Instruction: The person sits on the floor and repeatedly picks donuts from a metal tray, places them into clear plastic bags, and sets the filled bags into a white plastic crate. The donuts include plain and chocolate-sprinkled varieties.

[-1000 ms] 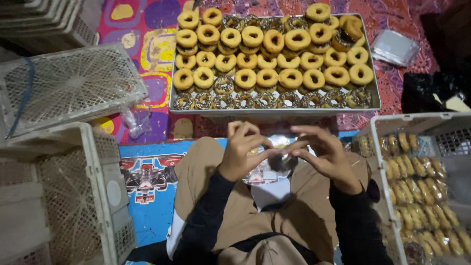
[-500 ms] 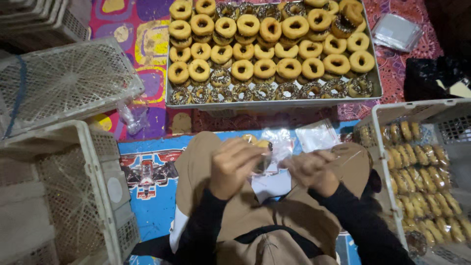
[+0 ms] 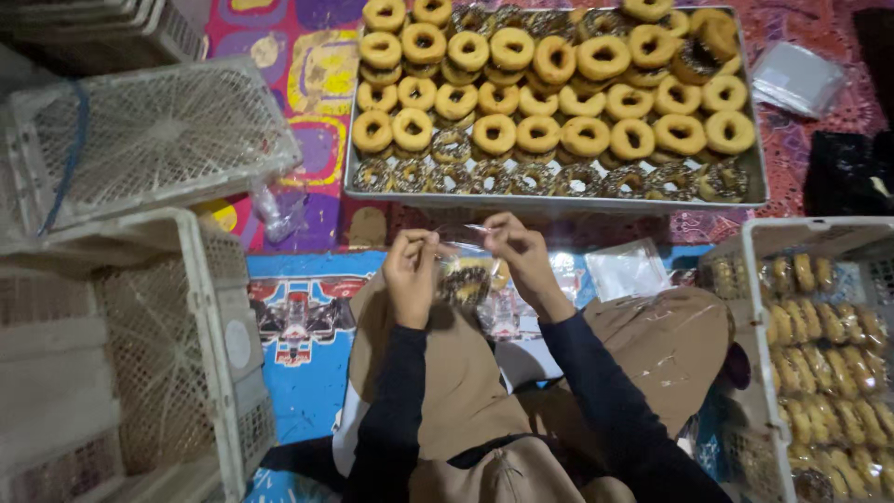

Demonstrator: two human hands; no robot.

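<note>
Head view looks down on a person seated on a patterned floor mat (image 3: pixel 307 373), both hands raised over the lap. The left hand (image 3: pixel 412 275) and right hand (image 3: pixel 521 256) each pinch a top corner of a small clear bag (image 3: pixel 466 270), holding its mouth stretched between them. Inside the bag sits a dark-topped donut (image 3: pixel 466 282), hanging just below the fingertips and above the lap.

Just beyond the hands lies a big metal tray (image 3: pixel 756 158) crowded with ring donuts (image 3: pixel 549 93), plain ones on top and dark sprinkled ones along the near edge. At the right stands a white crate (image 3: pixel 759 391) filled with bagged donuts; empty white crates (image 3: pixel 149 140) lie at the left. Spare clear bags (image 3: pixel 629 270) rest on the lap near the right hand, and another packet (image 3: pixel 796 79) lies beside the tray's far corner.

To do this step well, I judge that the pinches should stay at the very edge of the film, level with each other, so the mouth lies flat and the donut settles to the bottom without its topping smearing the plastic. Keeping the bag over the lap guards against a drop.
</note>
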